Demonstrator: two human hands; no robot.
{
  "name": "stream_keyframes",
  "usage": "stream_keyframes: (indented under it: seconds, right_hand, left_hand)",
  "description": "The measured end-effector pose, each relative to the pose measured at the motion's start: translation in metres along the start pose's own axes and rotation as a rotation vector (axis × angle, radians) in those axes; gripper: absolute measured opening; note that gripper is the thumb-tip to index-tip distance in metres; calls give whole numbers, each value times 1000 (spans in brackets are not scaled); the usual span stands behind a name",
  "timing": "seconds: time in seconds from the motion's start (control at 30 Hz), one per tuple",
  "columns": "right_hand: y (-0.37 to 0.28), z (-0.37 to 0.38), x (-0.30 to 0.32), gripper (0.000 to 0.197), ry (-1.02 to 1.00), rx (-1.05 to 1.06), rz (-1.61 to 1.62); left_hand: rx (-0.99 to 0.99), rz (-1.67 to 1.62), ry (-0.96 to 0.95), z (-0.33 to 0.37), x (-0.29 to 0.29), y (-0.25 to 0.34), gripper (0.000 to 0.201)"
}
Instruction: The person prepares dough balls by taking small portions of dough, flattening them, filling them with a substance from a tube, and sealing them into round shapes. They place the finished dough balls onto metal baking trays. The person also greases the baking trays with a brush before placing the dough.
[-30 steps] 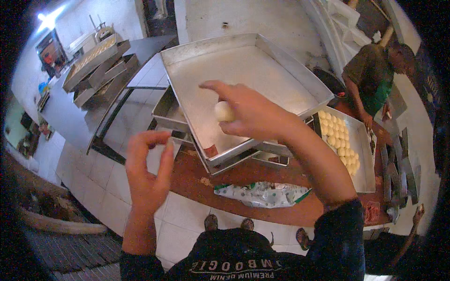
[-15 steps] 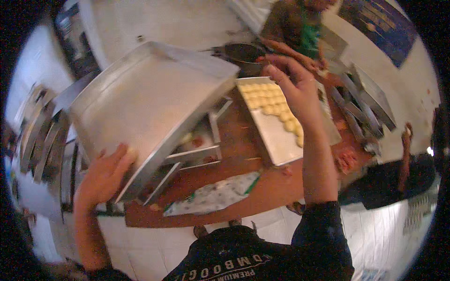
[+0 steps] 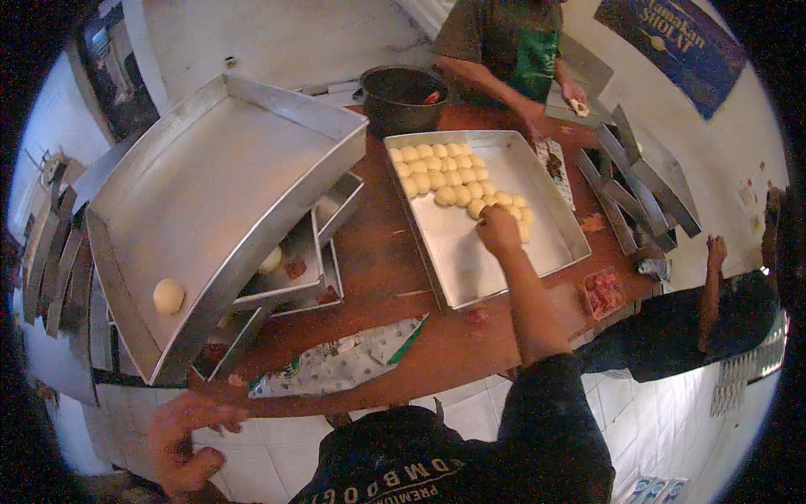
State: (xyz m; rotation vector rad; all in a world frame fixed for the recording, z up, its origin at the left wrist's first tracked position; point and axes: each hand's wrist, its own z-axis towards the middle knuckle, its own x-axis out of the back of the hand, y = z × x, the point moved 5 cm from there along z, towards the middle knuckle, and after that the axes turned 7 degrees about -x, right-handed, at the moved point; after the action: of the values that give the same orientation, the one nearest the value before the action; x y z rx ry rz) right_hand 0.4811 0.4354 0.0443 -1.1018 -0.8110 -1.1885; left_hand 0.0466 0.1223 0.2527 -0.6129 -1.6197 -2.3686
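- Pale round dough balls (image 3: 445,178) sit in packed rows at the far end of the shallow rectangular metal tray (image 3: 537,244), which lies on the reddish-brown wooden table (image 3: 382,260).
- My right hand (image 3: 499,230) is down on the near edge of that cluster, fingers curled over a ball; cannot tell if it actually grips one or just presses.
- My left hand (image 3: 189,437) hangs low at the near table edge, fingers loosely bent, half open, nothing in it.
- Just above my left hand: large empty deep metal tray (image 3: 252,143), tilted, propped on a stack of smaller metal trays (image 3: 306,260).
- One single dough ball (image 3: 168,296) lies in the low corner of the tilted tray, well apart from the rest.
- Crumpled white-and-green plastic bag (image 3: 344,361) lies on the table's near edge, between my two arms.
- Dark round metal pot (image 3: 403,94) stands beyond the filled tray.
- Another person in a green apron (image 3: 525,46) works at the far side, hand near the tray's far corner.
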Motion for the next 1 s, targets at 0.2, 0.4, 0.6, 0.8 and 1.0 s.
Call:
stream_keyframes:
  seconds: [0.2, 0.4, 0.6, 0.8, 1.0]
  right_hand:
    - [-158, -74, 183, 29, -110, 342, 531]
    - [-272, -187, 137, 27, -1024, 596, 945]
    - [-308, -206, 72, 28, -662, 746, 641]
    - [-341, -235, 65, 24, -695, 760, 764]
    - [-368, -271, 83, 20, -1202, 615, 1107]
  left_hand:
    - [104, 171, -72, -5, -49, -43, 39]
    - [58, 39, 23, -20, -105, -85, 61]
    - [584, -233, 438, -126, -42, -144, 36]
    - [428, 573, 367, -151, -4, -132, 30]
    - [435, -190, 613, -115, -38, -130, 25]
